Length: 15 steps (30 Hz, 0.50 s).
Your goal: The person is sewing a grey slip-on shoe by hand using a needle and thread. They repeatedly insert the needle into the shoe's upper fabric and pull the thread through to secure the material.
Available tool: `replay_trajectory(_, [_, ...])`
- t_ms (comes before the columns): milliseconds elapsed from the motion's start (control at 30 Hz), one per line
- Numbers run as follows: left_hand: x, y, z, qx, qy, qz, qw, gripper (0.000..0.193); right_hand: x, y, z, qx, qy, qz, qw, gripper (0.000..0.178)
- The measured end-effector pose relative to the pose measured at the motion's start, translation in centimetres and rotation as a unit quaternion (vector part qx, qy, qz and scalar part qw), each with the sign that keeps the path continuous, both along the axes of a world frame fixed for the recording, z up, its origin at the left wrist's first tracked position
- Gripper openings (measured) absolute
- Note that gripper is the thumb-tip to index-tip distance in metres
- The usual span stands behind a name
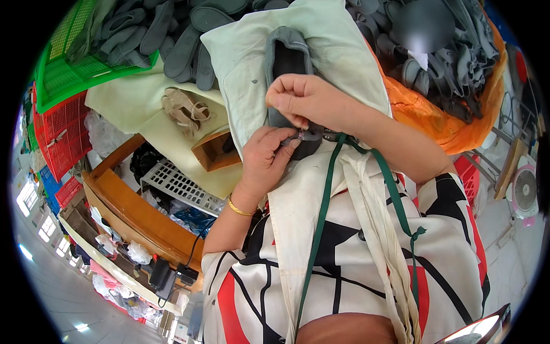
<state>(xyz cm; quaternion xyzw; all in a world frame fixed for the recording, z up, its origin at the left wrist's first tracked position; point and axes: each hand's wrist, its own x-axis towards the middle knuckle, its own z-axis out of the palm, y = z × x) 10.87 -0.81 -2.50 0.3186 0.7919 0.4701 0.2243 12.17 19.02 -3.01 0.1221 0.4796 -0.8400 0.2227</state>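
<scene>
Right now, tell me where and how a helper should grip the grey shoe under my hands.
Probably pinch the grey shoe by its far rim, from the far side: that edge borders the open mouth and looks uncovered, while the left hand and right hand crowd its middle and near end.

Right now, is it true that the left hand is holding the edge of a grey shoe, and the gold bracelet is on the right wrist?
Not quite! The head view shows the gold bracelet on the wrist of the left hand, not the right hand. The left hand is indeed holding the edge of a grey shoe.
</scene>
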Motion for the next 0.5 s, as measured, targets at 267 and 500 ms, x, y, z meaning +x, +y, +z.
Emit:
replay_trajectory(267, [-0.6, 0.4, -0.5, 0.017, -0.029, -0.008, 0.999, 0.017, -0.7, 0.4, 1.3, 0.126, -0.033, 0.068, 0.989, 0.018])
replay_trajectory(500, [-1.2, 0.6, -0.5, 0.012, -0.054, -0.008, 0.998, 0.014, -2.0, -0.4, 1.1, 0.037, -0.062, 0.018, 0.997, 0.019])
